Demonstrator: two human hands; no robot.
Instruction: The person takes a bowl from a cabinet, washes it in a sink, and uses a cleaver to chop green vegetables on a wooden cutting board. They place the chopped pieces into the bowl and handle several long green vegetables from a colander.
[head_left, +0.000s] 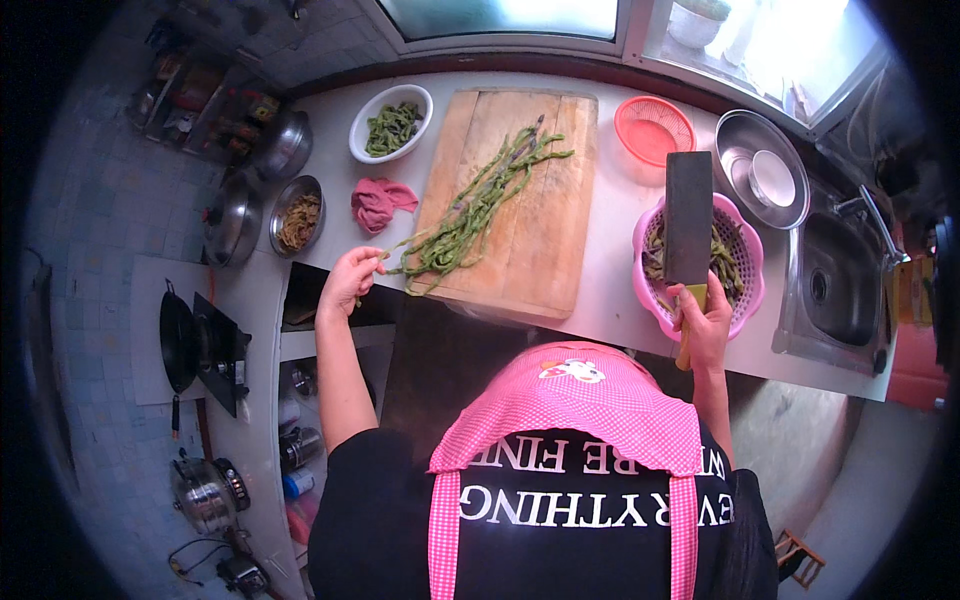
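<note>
A loose bundle of long green beans (480, 206) lies slantwise across the wooden cutting board (551, 247). At the board's lower left corner, my left hand (351, 279) pinches the end of a bean strand between thumb and fingertips. My right hand (705, 322) grips the yellowish handle of a cleaver (688, 217). Its broad dark blade is raised over a pink plastic colander (754, 292) and hides part of it. More green and purplish beans (724, 262) sit in that colander. A white bowl (361, 146) to the board's left holds cut bean pieces (394, 127).
A crumpled pink cloth (379, 204) and a metal bowl of brownish food (298, 223) lie left of the board. To the right are a red basket (652, 127), a metal basin (739, 146) with a white bowl (772, 178) in it, and a steel sink (840, 292).
</note>
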